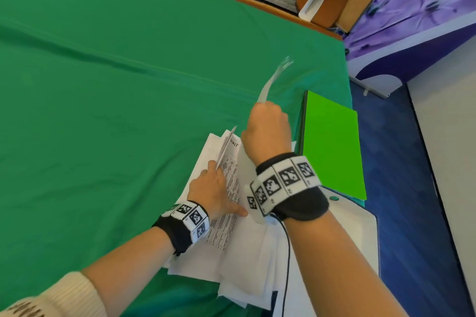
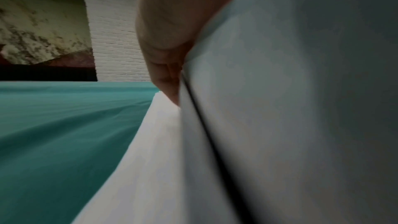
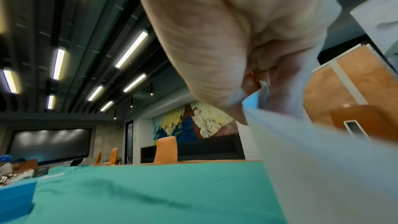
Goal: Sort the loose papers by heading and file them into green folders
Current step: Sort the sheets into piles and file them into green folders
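Note:
A loose pile of white papers (image 1: 239, 252) lies on the green tablecloth (image 1: 103, 85) near the front edge. My left hand (image 1: 216, 183) rests on the pile's printed top sheet, thumb flat, with straight fingers against the lifted edge of one sheet (image 1: 228, 143). In the left wrist view those fingers (image 2: 168, 77) lie along that upright sheet (image 2: 280, 108). My right hand (image 1: 265, 123) grips a motion-blurred sheet of paper (image 1: 273, 80) raised above the pile; it is seen close up as a fist (image 3: 237, 57) round the paper (image 3: 312, 168). A bright green folder (image 1: 332, 144) lies shut to the right.
A white case with a green dot (image 1: 358, 224) lies under the folder's near end at the table's right edge. Blue floor (image 1: 401, 188) lies beyond that edge. A black cable (image 1: 287, 265) crosses the pile. Orange chairs (image 3: 165, 149) stand past the far side.

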The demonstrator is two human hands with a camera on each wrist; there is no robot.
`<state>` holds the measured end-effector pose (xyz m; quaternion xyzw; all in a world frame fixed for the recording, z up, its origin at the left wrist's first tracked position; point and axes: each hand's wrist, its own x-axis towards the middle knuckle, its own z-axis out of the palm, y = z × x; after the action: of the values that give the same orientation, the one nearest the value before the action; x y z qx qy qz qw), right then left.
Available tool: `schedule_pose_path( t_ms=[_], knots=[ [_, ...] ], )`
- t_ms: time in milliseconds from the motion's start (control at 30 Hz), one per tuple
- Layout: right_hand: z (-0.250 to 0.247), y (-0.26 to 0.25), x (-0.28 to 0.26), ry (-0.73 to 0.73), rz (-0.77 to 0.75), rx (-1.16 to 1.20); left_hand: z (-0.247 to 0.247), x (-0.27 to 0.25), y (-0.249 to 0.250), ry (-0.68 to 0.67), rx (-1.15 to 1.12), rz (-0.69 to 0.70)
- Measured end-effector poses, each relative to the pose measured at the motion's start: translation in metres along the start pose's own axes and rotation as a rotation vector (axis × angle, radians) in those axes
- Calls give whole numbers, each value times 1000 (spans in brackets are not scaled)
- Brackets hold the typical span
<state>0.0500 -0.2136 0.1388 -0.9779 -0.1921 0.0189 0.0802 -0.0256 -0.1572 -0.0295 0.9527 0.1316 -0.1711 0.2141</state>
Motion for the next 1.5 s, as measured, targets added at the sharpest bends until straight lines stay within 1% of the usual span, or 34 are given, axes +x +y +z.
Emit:
schedule_pose_path(
  t_ms=[200, 267, 300, 367, 400, 433, 467, 500, 533, 633, 667, 767, 833, 900, 1000, 1100, 1133, 1233, 1300, 1333, 1367, 1400, 1433, 1467, 1500],
  knots=[
    [47, -15, 3, -179, -45, -39, -19, 16, -39, -116, -251, 234],
    [57, -18, 0, -198, -66, -50, -32, 17, -45, -141, -372, 210],
    [61, -19, -1, -199, -67, -50, -40, 15, -44, -170, -425, 168],
    [69, -18, -1, -216, -66, 5, -52, 12, -42, -230, -617, 34],
    [73, -16, -1, -247, -63, 96, -56, 9, -41, -253, -737, -32],
    [77, -13, -3, -290, -68, 237, -58, 7, -38, -253, -845, -75],
    [80, -11, -6, -318, -61, 399, -61, 6, -36, -251, -933, -81],
    [85, -6, -10, -307, -44, 529, -62, 5, -35, -258, -986, -78],
    [91, -1, -15, -270, -5, 597, -63, 3, -34, -271, -1013, -83],
    [107, 13, -32, -104, 123, 718, -61, 9, -39, -352, -994, -145],
    [111, 15, -37, -73, 156, 775, -60, 11, -40, -374, -979, -145],
    [120, 20, -48, 30, 256, 995, -56, 17, -43, -367, -896, -151],
    [125, 23, -52, 23, 327, 1140, -58, 16, -41, -344, -861, -146],
    [127, 25, -52, -1, 386, 1272, -61, 15, -38, -365, -846, -107],
    [126, 25, -49, -3, 476, 1333, -62, 13, -36, -379, -788, -70],
    [127, 29, -47, 51, 476, 1404, -60, 16, -36, -392, -763, -45],
    [126, 31, -45, 50, 461, 1438, -61, 15, -34, -397, -773, -58],
    [119, 30, -39, 11, 483, 1625, -61, 15, -33, -405, -785, -78],
    [110, 23, -39, -43, 469, 1609, -60, 14, -34, -400, -788, -85],
    [110, 21, -39, -67, 470, 1512, -59, 15, -35, -392, -847, -104],
    [111, 19, -40, -77, 477, 1381, -57, 16, -36, -361, -926, -122],
    [115, 19, -38, -66, 517, 1207, -58, 14, -35, -328, -979, -146],
    [117, 19, -37, -51, 558, 1039, -60, 11, -33, -290, -990, -162],
    [120, 19, -37, -67, 592, 908, -63, 9, -30, -273, -963, -176],
    [124, 18, -36, -113, 612, 828, -65, 8, -27, -263, -943, -181]
  ],
)
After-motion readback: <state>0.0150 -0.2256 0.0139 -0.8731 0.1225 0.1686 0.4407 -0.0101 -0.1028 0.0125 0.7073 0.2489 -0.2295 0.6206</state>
